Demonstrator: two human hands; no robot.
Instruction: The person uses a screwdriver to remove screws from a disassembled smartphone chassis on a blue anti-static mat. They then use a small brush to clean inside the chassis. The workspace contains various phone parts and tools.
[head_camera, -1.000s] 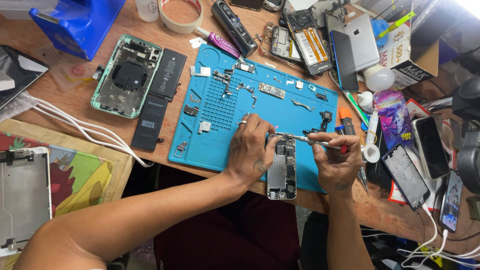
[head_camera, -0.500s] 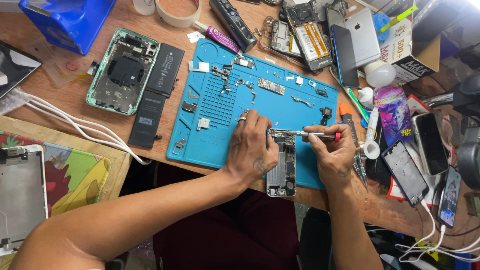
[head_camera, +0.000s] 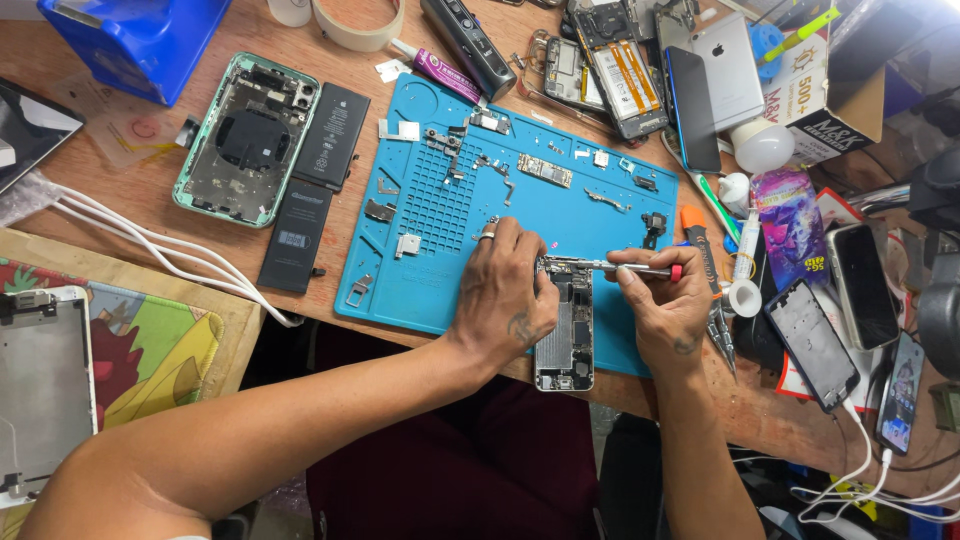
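While the left hand (head_camera: 508, 290) steadies an opened phone (head_camera: 565, 330), work proceeds on the blue mat (head_camera: 440, 200).
The right hand (head_camera: 665, 305), fingers closed around a screwdriver (head_camera: 610, 267), sets its tip at the phone's upper end.

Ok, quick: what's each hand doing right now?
Left hand: fingers pressed down on the opened phone, steadying it.
Right hand: closed around a slim screwdriver.

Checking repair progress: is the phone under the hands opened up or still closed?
Opened up. The phone lies on the blue mat with its internal boards and metal shields exposed, no screen covering them.

Phone repair workshop, blue repair mat (head_camera: 610, 215) strewn with tiny parts, opened phones (head_camera: 245, 140), loose batteries (head_camera: 296, 236)
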